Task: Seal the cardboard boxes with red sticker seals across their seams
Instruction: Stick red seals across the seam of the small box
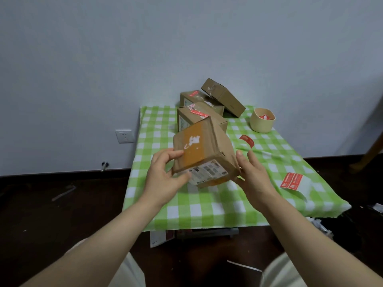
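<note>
The left hand [163,176], thumb and fingers gripping the left edge, and the right hand [256,179], fingers straight against the right side, are holding a tilted cardboard box [204,154] above the green-checked tablecloth [207,210], while a red sticker sheet [291,180] is lying near right and other cardboard boxes [228,100] are standing beyond.

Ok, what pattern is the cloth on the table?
The cloth has green-and-white checks; the head view shows it best.

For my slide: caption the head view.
Left hand grips, right hand steadies a tilted cardboard box over checked cloth.
</note>
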Demonstrator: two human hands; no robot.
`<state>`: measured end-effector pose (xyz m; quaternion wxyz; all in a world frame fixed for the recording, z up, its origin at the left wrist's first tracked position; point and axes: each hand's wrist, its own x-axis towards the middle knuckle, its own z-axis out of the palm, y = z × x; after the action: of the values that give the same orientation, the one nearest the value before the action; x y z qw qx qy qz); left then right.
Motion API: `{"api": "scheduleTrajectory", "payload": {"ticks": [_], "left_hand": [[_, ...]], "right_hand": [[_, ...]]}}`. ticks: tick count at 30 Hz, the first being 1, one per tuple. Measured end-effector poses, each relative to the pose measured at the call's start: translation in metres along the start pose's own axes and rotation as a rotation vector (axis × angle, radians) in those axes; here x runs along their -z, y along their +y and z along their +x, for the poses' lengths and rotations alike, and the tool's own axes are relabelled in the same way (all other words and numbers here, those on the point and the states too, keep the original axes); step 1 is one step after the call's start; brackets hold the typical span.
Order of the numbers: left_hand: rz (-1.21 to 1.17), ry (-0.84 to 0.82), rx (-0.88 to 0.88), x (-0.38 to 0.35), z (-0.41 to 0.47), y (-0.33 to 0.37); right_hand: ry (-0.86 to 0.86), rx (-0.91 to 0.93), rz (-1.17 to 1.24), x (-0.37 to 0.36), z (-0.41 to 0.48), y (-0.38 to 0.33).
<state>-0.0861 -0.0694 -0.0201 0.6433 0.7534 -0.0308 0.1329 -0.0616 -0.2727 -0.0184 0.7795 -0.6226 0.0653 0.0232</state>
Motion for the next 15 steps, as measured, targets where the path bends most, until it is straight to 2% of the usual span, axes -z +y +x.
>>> {"api": "scheduleTrajectory", "payload": {"ticks": [2, 5, 10, 15], "left_hand": [[0.024, 0.0, -0.039, -0.003, -0.002, 0.001], [0.025, 0.0, 0.012, -0.003, -0.001, 0.001], [-0.022, -0.105, 0.085, -0.003, -0.003, 0.009], [0.217, -0.217, 0.182, -0.001, -0.001, 0.006]], "right_hand": [[0.015, -0.011, -0.032, 0.003, 0.003, 0.004], [0.0, -0.044, -0.009, 0.008, 0.007, 0.01], [-0.02, -0.015, 0.025, 0.011, 0.009, 0.011], [-0.061, 0.094, -0.104, 0.008, 0.005, 0.016]]}}
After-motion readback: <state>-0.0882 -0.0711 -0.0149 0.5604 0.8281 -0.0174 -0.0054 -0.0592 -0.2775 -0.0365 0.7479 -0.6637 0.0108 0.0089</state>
